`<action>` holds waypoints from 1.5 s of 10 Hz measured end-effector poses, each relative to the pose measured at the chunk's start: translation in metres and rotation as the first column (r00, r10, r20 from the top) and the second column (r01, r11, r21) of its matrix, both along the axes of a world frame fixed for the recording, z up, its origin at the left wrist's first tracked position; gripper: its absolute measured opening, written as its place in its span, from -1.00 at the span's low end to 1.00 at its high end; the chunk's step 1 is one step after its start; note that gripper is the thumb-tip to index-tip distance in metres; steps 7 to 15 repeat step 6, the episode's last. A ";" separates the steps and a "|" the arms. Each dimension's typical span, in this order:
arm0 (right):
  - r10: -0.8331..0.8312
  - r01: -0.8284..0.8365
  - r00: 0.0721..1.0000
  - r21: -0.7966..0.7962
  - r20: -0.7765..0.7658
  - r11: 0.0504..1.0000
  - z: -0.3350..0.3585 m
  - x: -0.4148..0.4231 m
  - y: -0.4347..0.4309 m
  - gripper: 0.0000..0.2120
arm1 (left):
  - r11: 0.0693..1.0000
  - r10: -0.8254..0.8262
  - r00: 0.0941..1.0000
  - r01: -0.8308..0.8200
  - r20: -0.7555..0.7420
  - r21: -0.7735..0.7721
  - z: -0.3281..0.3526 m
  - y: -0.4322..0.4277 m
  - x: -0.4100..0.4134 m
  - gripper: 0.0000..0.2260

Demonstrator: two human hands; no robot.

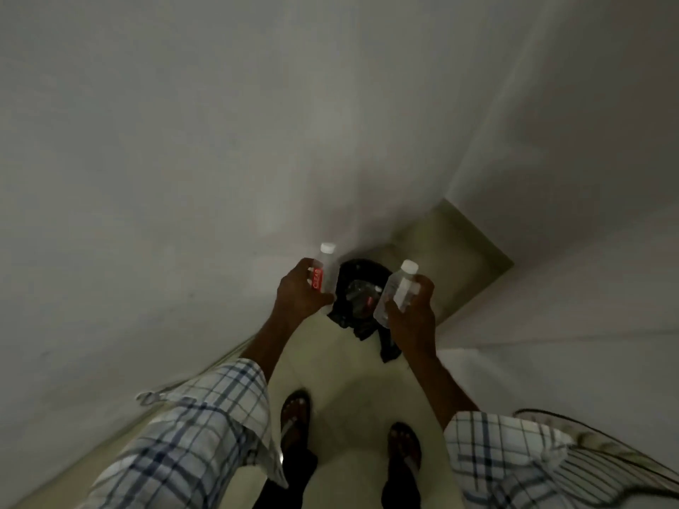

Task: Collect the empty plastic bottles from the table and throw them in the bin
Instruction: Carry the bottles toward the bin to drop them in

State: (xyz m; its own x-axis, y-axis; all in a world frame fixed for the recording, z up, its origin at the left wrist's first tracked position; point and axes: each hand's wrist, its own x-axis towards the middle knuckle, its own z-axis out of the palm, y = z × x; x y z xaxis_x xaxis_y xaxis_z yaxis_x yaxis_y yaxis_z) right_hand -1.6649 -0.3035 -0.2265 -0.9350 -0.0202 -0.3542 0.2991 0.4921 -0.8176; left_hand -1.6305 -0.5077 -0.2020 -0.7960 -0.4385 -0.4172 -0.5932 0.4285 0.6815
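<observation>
My left hand [299,292] grips a clear plastic bottle with a red label and a white cap [324,271], held upright. In my right hand [413,310] is a second clear bottle with a white cap [398,286], tilted to the right. Both hands hover just above and on either side of a bin lined with a black bag [352,284] that stands on the floor by the wall. Inside the bin lies at least one clear bottle with a red label [362,299].
A pale wall fills the left and top of the view and meets another wall at a corner on the right. My feet in sandals [295,416] stand on a light tiled floor. A wire-grille object [602,450] sits at the lower right.
</observation>
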 end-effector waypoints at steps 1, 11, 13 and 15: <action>-0.038 0.037 0.997 0.027 0.060 0.999 -0.087 -0.015 -0.015 -0.39 | 0.998 -0.056 0.997 0.056 0.046 0.004 -0.093 -0.008 -0.021 -0.36; -0.171 0.182 0.973 -0.060 0.153 0.982 -0.266 -0.011 -0.034 -0.27 | 0.964 -0.248 0.965 0.238 0.083 0.117 -0.272 -0.013 -0.049 -0.28; -0.171 0.182 0.973 -0.060 0.153 0.982 -0.266 -0.011 -0.034 -0.27 | 0.964 -0.248 0.965 0.238 0.083 0.117 -0.272 -0.013 -0.049 -0.28; -0.171 0.182 0.973 -0.060 0.153 0.982 -0.266 -0.011 -0.034 -0.27 | 0.964 -0.248 0.965 0.238 0.083 0.117 -0.272 -0.013 -0.049 -0.28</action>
